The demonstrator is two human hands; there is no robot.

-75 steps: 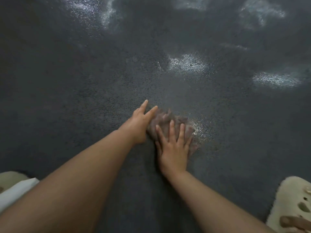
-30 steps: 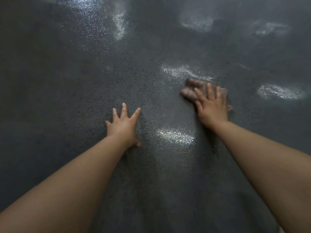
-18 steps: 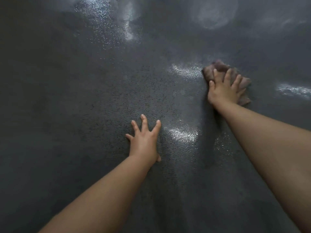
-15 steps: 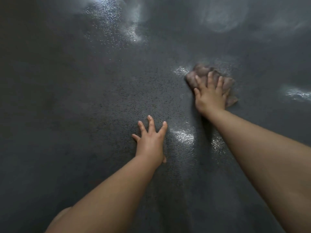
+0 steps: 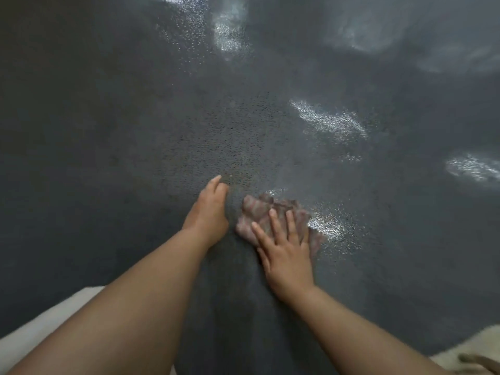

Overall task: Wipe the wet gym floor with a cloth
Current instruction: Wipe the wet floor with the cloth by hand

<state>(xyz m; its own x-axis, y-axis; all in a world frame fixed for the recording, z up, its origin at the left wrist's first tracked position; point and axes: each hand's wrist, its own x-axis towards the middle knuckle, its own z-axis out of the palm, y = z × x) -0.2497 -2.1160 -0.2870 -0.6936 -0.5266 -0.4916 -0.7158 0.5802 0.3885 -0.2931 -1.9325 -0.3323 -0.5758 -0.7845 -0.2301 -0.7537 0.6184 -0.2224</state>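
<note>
Head view looks down on two bare forearms reaching forward over a dark floor [image 5: 113, 125]. Right hand [image 5: 286, 255] lies flat, palm down, fingers [image 5: 274, 226] spread and pressed onto a cloth [image 5: 257, 209], not curled around it. That cloth is a crumpled, brownish-pink wad on the floor just ahead of the person; its near half is covered by the right hand, while its far and left folds stick out beyond the fingertips.

Left hand [image 5: 209, 209] sits just beside the cloth on its left, with a thin strip of floor showing between them. It rests on the floor with the fingers held together and pointing away from the person, seen partly edge-on, so whether the whole palm is down cannot be told. It holds nothing.

Right of the cloth, touching its edge, a glistening wet patch [image 5: 328, 226] catches the light. More shiny patches lie farther out: one [image 5: 328, 121] beyond the cloth and to the right, another at the right border, and a bright streak [image 5: 227, 33] near the top. Between them the floor is matte, grey and finely speckled.

At the lower left corner, under the left forearm, a pale fabric edge [image 5: 46, 323] shows. At the lower right corner is a cream sandal [image 5: 460, 350], with part of a foot in it, cut off by the border.
</note>
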